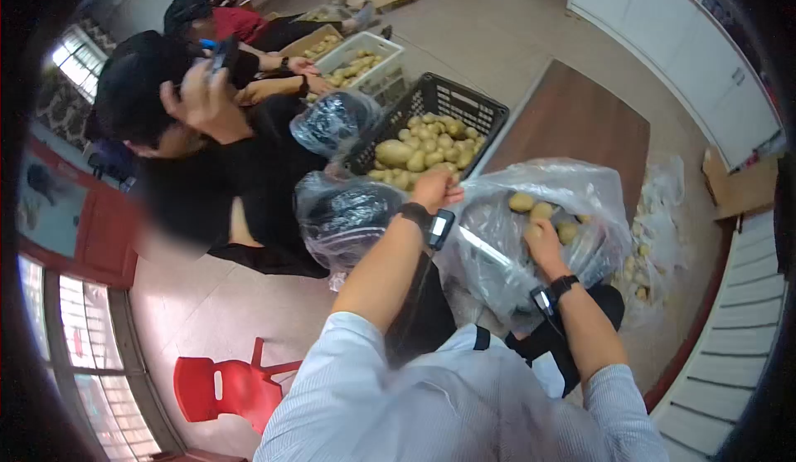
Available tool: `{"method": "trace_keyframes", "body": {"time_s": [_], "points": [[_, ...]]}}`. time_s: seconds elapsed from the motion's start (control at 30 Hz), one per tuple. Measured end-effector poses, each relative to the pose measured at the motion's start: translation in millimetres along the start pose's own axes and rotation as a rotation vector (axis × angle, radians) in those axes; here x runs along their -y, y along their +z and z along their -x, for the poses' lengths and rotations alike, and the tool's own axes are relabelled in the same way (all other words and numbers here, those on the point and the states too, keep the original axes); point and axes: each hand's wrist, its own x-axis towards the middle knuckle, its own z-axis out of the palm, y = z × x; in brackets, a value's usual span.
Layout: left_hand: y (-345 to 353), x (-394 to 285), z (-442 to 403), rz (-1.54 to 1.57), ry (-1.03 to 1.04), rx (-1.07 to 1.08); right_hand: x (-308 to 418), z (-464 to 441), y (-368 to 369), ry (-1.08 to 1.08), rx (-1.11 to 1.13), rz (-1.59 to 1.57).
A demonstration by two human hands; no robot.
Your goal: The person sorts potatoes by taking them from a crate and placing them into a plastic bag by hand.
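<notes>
A large clear plastic bag (pixel 580 182) lies open in front of me, with several potatoes (pixel 521 202) inside. My left hand (pixel 437 190) is closed at the bag's left rim, pinching the plastic beside the black crate. Inside the bag's mouth, my right hand (pixel 544 248) is closed, its fingers curled against a potato (pixel 541 211); part of that grip is hidden. The black plastic crate (pixel 466 97), holding many potatoes (pixel 427 143), stands just beyond my left hand. Dark watch-like devices are strapped to both my wrists.
A brown board-topped table (pixel 572 122) extends behind the bag. To the left sits a person in black (pixel 274 155), with other people farther back near a white crate (pixel 385 50) of potatoes. A red chair (pixel 236 387) stands lower left. More bagged potatoes (pixel 641 267) lie on the right.
</notes>
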Motion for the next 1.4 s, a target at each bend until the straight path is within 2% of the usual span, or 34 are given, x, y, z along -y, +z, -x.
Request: {"method": "trace_keyframes", "body": {"time_s": [0.03, 0.1, 0.17, 0.3, 0.37, 0.4, 0.5, 0.57, 0.63, 0.67, 0.7, 0.77, 0.83, 0.9, 0.97, 1.07, 1.13, 1.2, 1.23, 1.27, 1.3, 1.4], "points": [[19, -16, 23, -0.032, -0.062, -0.069, 2, -2, 4, -0.035, 0.019, -0.016], [16, -14, 20, -0.094, -0.085, -0.041, 13, -3, 8, -0.075, 0.038, -0.029], [30, -20, 38, -0.129, -0.07, -0.029, 44, 7, 5, 0.173, 0.218, -0.374], [50, -28, 63, -0.211, -0.067, -0.006, 86, 10, 7, 0.171, 0.305, -0.487], [54, -26, 61, -0.194, -0.106, 0.036, 104, 10, 4, 0.125, 0.37, -0.669], [55, -23, 61, -0.227, -0.11, 0.075, 110, 8, 6, 0.134, 0.405, -0.752], [62, -28, 63, -0.332, -0.154, 0.147, 123, -1, 19, 0.079, 0.449, -0.733], [60, -26, 60, -0.14, -0.35, 0.385, 128, -6, 29, 0.058, 0.474, -0.713], [68, -35, 74, -0.211, -0.351, 0.447, 127, -10, 40, -0.046, 0.451, -0.662], [73, -44, 84, -0.407, -0.277, 0.366, 106, -20, 53, -0.181, 0.324, -0.495], [75, -47, 88, -0.6, -0.198, 0.29, 102, -18, 52, -0.165, 0.303, -0.493], [67, -42, 78, -0.58, -0.202, 0.249, 105, -13, 52, -0.17, 0.182, -0.396], [48, -34, 58, -0.375, -0.238, 0.225, 96, -7, 44, -0.085, 0.245, -0.369], [38, -29, 49, -0.263, -0.207, 0.233, 68, -8, 43, -0.365, 0.077, 0.115], [33, -28, 46, -0.224, -0.016, 0.048, 45, -12, 34, -0.473, 0.064, 0.319], [29, -33, 50, 0.05, 0.015, -0.088, 30, -25, 19, -0.513, 0.037, 0.42], [29, -37, 49, -0.012, 0.131, -0.139, 24, -35, 10, -0.403, 0.067, 0.548], [0, -11, 27, -0.312, 0.433, -0.152, 25, -38, 7, -0.34, 0.101, 0.57], [4, -19, 30, -0.079, 0.278, -0.135, 26, -41, 5, -0.272, 0.154, 0.594], [10, -28, 34, 0.163, 0.129, -0.152, 26, -41, 5, -0.327, 0.16, 0.676], [15, -31, 44, -0.135, 0.27, -0.213, 21, -44, 7, -0.324, 0.143, 0.677], [15, -36, 44, -0.057, 0.211, -0.258, 7, -51, 17, -0.392, 0.137, 0.732]]}}
